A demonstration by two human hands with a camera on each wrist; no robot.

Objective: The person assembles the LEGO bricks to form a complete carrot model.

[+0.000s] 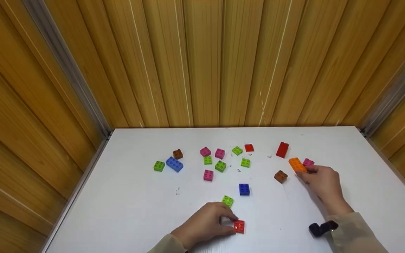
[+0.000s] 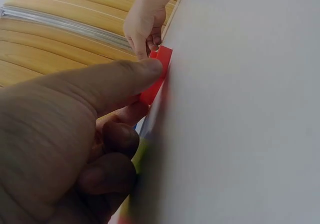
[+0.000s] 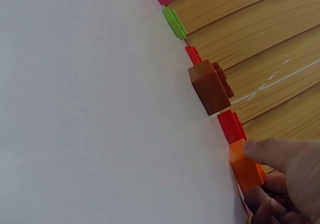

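Observation:
Near the front of the white table, my left hand (image 1: 207, 221) pinches a flat red toy brick (image 1: 239, 226) between thumb and finger; the left wrist view shows the red brick (image 2: 157, 76) edge-on at the tabletop. A lime-green brick (image 1: 227, 201) lies just beyond those knuckles, and a dark blue brick (image 1: 244, 189) farther off. On the right side, my right hand (image 1: 323, 182) grips one end of a long orange brick (image 1: 297, 164). Behind its fingers a pink brick (image 1: 308, 162) is partly hidden. To the left of that hand sits a brown brick (image 1: 281, 176).
Pink, lime-green and red bricks, including a pink one (image 1: 208, 175), are scattered mid-table. A long blue brick (image 1: 174, 164) lies left with green and brown ones. A tall red brick (image 1: 282, 149) stands back right. Wood-patterned panels (image 1: 202, 63) rise behind the table.

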